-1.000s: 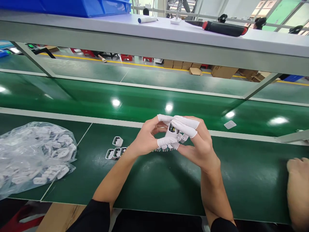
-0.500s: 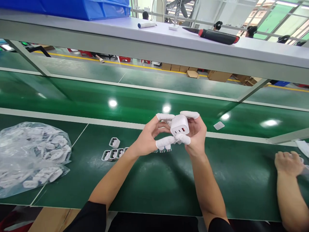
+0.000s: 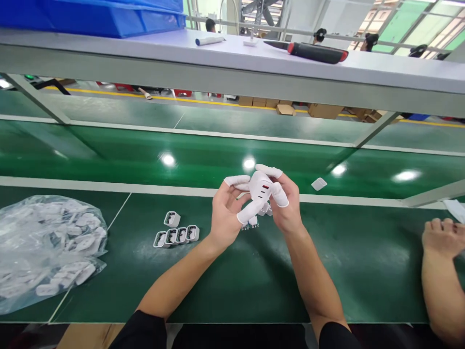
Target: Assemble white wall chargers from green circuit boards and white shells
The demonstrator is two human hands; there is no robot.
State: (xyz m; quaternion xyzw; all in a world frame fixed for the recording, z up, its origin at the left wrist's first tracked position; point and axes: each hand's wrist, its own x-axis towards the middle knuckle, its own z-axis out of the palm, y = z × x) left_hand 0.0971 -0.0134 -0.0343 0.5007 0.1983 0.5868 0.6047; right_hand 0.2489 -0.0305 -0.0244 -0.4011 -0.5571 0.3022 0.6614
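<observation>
Between both hands I hold a white charger above the green bench; its face with two small slots and one red port points toward me. My left hand grips its left side, white finger cots on thumb and fingers. My right hand has thumb and finger, also in white cots, closed on the right side. Partly hidden beneath the hands lie small circuit boards and white housings. Left of my left hand sit several open white charger housings with parts inside, one housing standing apart.
A clear bag of white plastic parts lies at the left. A white cover plate rests beyond my right hand. Another person's hand is at the right edge. Overhead, a shelf carries a blue bin, a marker and a black-red knife.
Both hands have shifted slightly left with the charger, which has turned and tilted. The right thumb has moved up onto its right side. The other person's hand has moved a little right.
</observation>
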